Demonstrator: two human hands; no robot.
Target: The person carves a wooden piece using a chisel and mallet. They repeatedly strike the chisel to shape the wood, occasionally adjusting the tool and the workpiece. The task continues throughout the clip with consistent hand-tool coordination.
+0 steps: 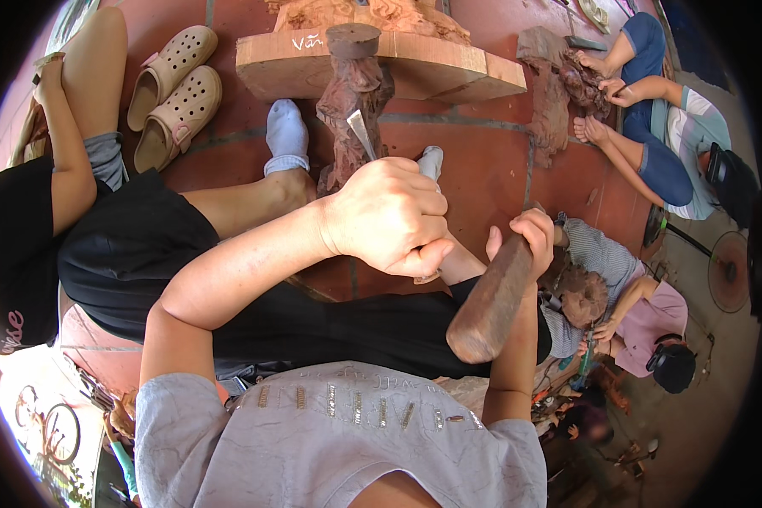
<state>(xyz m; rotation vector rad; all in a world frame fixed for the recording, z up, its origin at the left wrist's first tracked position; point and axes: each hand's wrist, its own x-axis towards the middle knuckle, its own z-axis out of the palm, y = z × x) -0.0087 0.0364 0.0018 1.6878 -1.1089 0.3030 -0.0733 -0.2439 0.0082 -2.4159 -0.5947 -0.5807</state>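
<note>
Reddish-brown, rough-grained wood makes up the upright carving [347,93] at the upper middle of the frame, a knotty column with a flat round top, standing between the person's feet, in front of a larger pale block [449,76]. The left hand [389,212], at the centre, is closed in a fist around a chisel [360,134]; its bright blade pokes out toward the upper left, lying across the column in this view. Whether the edge touches the wood, I cannot tell. The right hand [529,241], right of centre, is wrapped around the narrower end of a wooden mallet [489,296], whose thick end hangs toward the lower middle, well apart from the chisel.

The step in hand looks like chiselling the column with mallet blows, probably caught between strikes. The next move seems to call for keeping the blade steady at its chosen angle, then swinging the mallet's thick end squarely onto the chisel's near end, clear of the left fingers. A slanted blow could skid the edge toward the socked foot [286,131] beside the column.
</note>
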